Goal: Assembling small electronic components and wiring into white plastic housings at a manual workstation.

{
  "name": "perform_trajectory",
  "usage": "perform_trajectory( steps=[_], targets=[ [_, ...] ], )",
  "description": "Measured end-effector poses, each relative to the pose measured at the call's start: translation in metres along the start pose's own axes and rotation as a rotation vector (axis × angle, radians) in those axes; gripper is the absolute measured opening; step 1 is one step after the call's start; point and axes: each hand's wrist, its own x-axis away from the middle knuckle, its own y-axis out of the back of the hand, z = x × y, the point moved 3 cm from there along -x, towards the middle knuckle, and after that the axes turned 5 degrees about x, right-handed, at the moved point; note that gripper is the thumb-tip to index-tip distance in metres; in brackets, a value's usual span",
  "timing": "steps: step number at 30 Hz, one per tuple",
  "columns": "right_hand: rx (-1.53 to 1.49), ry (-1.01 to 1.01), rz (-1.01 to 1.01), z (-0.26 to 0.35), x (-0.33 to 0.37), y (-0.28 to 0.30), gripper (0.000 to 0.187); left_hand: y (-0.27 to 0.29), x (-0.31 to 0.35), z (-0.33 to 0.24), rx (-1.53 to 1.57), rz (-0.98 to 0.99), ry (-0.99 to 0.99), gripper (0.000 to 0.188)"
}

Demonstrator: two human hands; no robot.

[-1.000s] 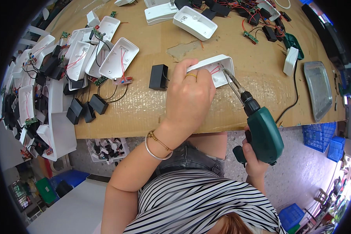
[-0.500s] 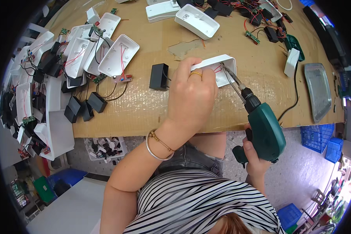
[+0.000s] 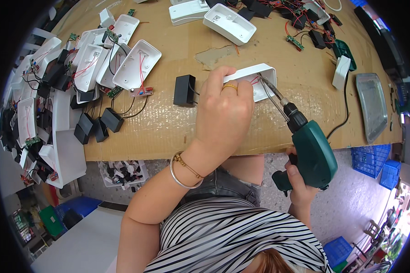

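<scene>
My left hand [image 3: 225, 109] grips a white plastic casing [image 3: 268, 73] near the table's front edge, its fingers curled over the side and partly hiding the inside. Red wires show within the casing. In my right hand [image 3: 300, 184] is a green pistol-shaped soldering gun [image 3: 314, 152], held by its handle. Its tip and a thin metal feed tube reach into the casing's right end, close to the wires. Whether the tip touches a contact is too small to tell. Just left of my left hand lies a black box [image 3: 185, 90] with a black cable.
White casings [image 3: 136, 66] with wires and circuit boards crowd the left side. Another casing [image 3: 230, 25] lies at the back, near a heap of black boxes and red wires [image 3: 298, 20]. To the right are a metal tray [image 3: 371, 109] and a green holder [image 3: 344, 50].
The soldering gun's body has shifted slightly right, its tip still inside the casing. My left hand and the casing have stayed nearly in place.
</scene>
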Motion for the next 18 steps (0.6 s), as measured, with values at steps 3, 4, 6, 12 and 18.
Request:
perform_trajectory(
  steps=[3, 4, 6, 12, 18],
  targets=[
    [-0.024, -0.038, 0.004, 0.0003, 0.0001, -0.0013, 0.042, 0.0019, 0.0000, -0.0001, -0.007, 0.003, 0.005, 0.009],
    [-0.024, -0.037, 0.004, -0.0004, -0.0001, -0.0015, 0.042, 0.0022, 0.0000, -0.0001, -0.009, 0.003, 0.009, 0.009],
    [-0.009, -0.014, -0.014, -0.0024, -0.0003, -0.0013, 0.042, 0.0013, 0.0001, 0.0001, -0.004, 0.006, 0.005, 0.009],
    [0.059, 0.002, 0.001, -0.0030, -0.0004, 0.0010, 0.041, 0.0016, 0.0002, 0.0007, 0.001, 0.009, -0.001, 0.009],
    [0.048, -0.009, -0.011, -0.0027, -0.0009, 0.0027, 0.039, 0.0017, -0.0001, -0.0006, 0.008, 0.011, 0.002, 0.009]
  ],
)
